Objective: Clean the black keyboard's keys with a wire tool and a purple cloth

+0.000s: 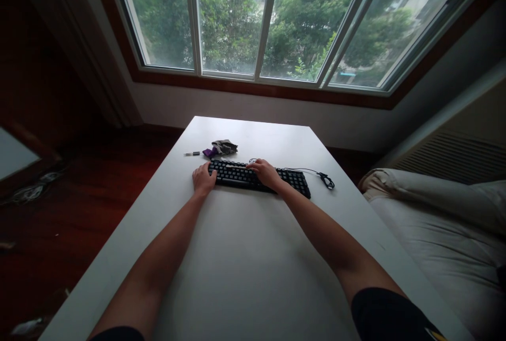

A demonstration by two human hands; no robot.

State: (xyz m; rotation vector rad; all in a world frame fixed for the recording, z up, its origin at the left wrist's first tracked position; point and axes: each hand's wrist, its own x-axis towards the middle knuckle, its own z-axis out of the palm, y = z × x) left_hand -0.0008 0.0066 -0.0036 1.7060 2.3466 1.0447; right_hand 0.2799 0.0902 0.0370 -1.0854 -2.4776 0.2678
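Observation:
A black keyboard (233,176) lies on the white table, slightly slanted. My left hand (203,178) grips its left end, with the thumb on the front edge. Over the middle of the keys, my right hand (264,172) is closed, fingertips pinched close to the upper rows. A thin pale strip (236,166) runs left from these fingertips along the keys; its kind is too small to tell. Behind the keyboard sit a crumpled grey cloth (225,146) and a purple piece (209,152).
A small pen-like tool (192,154) lies left of the cloth. The keyboard's bundled cable (326,181) rests at the right on the white table (245,256). A beige sofa (427,220) stands along the right side, and a window (253,30) is beyond the far edge.

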